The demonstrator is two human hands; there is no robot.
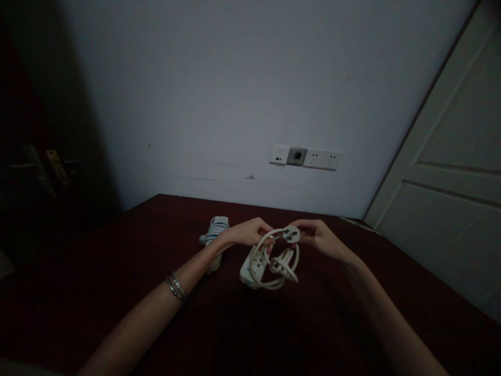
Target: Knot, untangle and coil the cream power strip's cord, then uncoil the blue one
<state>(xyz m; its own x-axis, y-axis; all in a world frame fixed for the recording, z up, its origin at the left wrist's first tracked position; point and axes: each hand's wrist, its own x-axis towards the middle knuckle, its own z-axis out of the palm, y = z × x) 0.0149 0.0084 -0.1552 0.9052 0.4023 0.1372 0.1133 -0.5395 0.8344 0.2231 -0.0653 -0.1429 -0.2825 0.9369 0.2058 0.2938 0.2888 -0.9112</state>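
Note:
A white power strip [250, 275] with its cord looped and knotted is between my two hands over the dark red table. My left hand [252, 232] is closed around the cord near the strip's far end. In the fingers of my right hand [315, 237] is the round white plug [291, 234], its pins facing toward me. The cord [284, 267] hangs in a loose loop below the plug, with a tangle in the middle. Left of my left wrist lies a second power strip [219, 223] with its cord wound around it, partly hidden behind my forearm.
The dark red table [176, 219] meets a pale wall carrying a row of wall sockets [321, 159]. A white panelled door [450, 188] stands at the right. At the left is a dark door with a handle [58, 166].

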